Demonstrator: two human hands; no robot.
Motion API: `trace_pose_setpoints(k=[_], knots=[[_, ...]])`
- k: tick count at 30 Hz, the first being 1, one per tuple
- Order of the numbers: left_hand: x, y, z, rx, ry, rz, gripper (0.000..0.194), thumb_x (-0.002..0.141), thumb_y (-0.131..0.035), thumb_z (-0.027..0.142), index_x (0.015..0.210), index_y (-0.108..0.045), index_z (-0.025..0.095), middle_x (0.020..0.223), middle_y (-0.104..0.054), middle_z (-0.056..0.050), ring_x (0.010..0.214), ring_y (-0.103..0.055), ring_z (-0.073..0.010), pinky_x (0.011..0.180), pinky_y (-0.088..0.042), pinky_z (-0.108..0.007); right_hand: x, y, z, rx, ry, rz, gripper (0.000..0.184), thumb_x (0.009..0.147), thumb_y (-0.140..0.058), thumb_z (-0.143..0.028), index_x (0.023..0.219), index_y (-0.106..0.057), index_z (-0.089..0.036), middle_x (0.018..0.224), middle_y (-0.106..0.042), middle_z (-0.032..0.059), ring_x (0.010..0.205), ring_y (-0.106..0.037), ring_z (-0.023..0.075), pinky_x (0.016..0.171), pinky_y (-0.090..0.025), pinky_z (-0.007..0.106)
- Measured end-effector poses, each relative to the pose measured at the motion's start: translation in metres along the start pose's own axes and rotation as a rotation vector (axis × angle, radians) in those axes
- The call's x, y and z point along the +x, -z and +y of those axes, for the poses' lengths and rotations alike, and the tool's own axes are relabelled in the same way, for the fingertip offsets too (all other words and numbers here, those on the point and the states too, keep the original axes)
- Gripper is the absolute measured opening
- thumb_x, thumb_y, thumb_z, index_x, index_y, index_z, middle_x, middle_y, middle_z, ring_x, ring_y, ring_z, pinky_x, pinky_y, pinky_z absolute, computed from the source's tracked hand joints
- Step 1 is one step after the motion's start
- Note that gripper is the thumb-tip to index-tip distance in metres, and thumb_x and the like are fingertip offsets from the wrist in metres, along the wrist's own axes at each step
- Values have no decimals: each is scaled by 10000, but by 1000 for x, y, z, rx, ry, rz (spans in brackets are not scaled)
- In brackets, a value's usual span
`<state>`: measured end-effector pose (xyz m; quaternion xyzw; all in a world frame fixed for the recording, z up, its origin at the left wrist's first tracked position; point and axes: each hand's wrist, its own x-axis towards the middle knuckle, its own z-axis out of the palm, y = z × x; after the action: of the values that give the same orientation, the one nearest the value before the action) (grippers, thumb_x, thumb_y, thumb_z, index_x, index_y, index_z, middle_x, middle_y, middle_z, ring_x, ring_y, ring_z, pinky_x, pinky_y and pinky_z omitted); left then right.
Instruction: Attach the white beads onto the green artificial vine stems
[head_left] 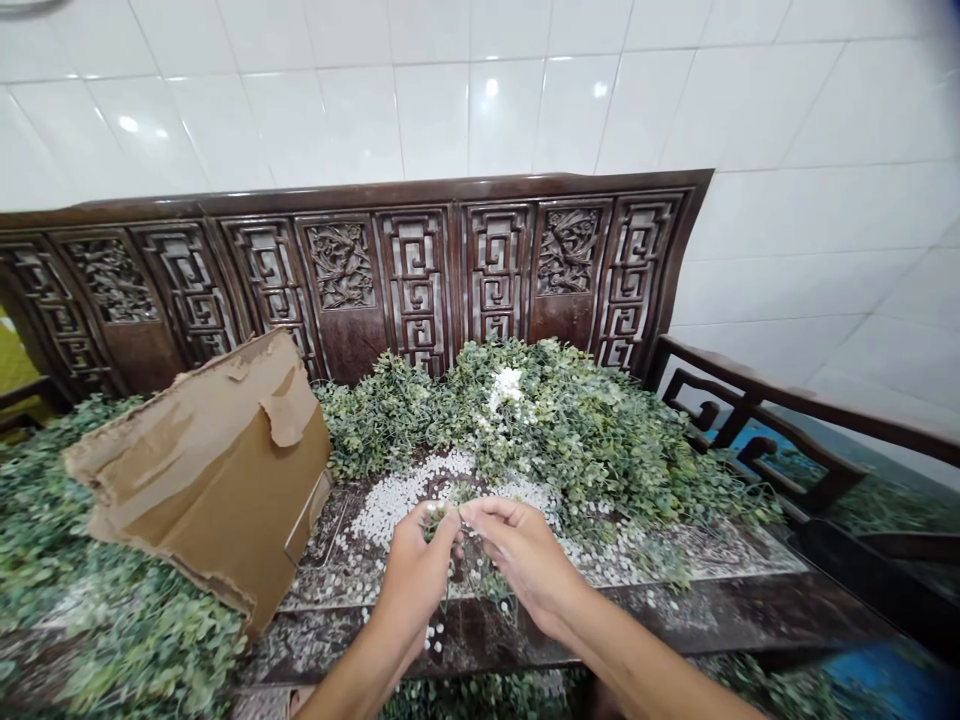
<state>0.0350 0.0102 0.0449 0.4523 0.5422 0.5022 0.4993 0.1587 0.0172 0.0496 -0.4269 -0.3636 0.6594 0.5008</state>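
Fingertips (471, 512) of the left hand (415, 567) and right hand (526, 560) are pressing together and pinching a thin leafy sprig (442, 530), which is sitting between the hands just above the dark wooden seat (570, 625), its stem partly hiding behind the fingers, among scattered small white pieces (397, 510). Torn cardboard (214, 480) is blocking the seat's left side, while a heap of green leafy vines (570, 440) with a white flower cluster (506, 388) is hiding the lower part of the carved bench back (416, 280), below a white tiled wall (450, 110).
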Motion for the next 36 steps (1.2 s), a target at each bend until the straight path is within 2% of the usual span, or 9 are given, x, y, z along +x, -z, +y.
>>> trace_pose_setpoints(k=[7,10,14,17,19,22,25,29,36], knots=[[2,3,7,-156,67,-69,221,685,-697,366,657,-597,170,639,-597,3,635,-535,-147,656,-397,-248,1,3,-1,2,-9,-15,312,559,-853,-426,690,-746,-164,679,-680,38,624,-528,146,619,-372,277],[3,3,6,-190,109,-83,258,648,-734,386,654,-597,167,639,-606,4,641,-542,-141,652,-384,-238,2,4,-2,-10,-9,-44,305,581,-844,-431,682,-741,-162,672,-681,37,628,-541,145,631,-379,275],[5,3,4,-191,188,-69,301,638,-763,412,721,-611,165,657,-624,10,626,-536,-126,619,-369,-227,4,6,-7,5,-19,-91,292,574,-852,-413,672,-736,-164,649,-671,25,589,-518,121,583,-351,252],[4,2,10,-239,179,-116,317,658,-754,439,714,-609,162,679,-637,1,657,-558,-131,658,-399,-236,6,9,-10,28,-35,-125,299,576,-848,-413,666,-732,-153,624,-653,27,565,-493,108,533,-316,235],[3,1,16,-291,189,-146,301,655,-753,420,722,-611,163,720,-661,-12,714,-596,-146,720,-426,-251,8,11,-11,43,-36,-114,312,569,-852,-414,662,-727,-143,616,-638,26,551,-464,97,505,-287,226],[2,1,22,-297,241,-98,306,623,-763,363,824,-632,172,757,-688,-12,761,-634,-163,759,-441,-267,9,13,-11,61,-28,-61,328,546,-868,-412,651,-718,-139,599,-595,3,515,-376,70,480,-247,219],[2,2,23,-246,219,-80,343,604,-776,381,827,-639,160,749,-693,-23,759,-645,-174,773,-448,-284,8,14,-12,75,-19,-41,347,537,-871,-426,639,-708,-138,564,-522,-30,498,-303,57,477,-220,222],[3,1,18,-240,184,-83,379,571,-794,439,755,-632,150,759,-678,-30,723,-630,-170,737,-468,-290,6,12,-15,84,-16,-31,355,525,-874,-427,627,-697,-137,526,-452,-54,496,-276,58,484,-211,226],[3,1,10,-158,76,-75,283,681,-723,418,741,-636,156,704,-653,-15,701,-604,-165,723,-448,-274,4,12,-17,18,-48,-33,360,528,-865,-435,668,-712,-141,612,-570,-19,516,-337,65,513,-253,230]])
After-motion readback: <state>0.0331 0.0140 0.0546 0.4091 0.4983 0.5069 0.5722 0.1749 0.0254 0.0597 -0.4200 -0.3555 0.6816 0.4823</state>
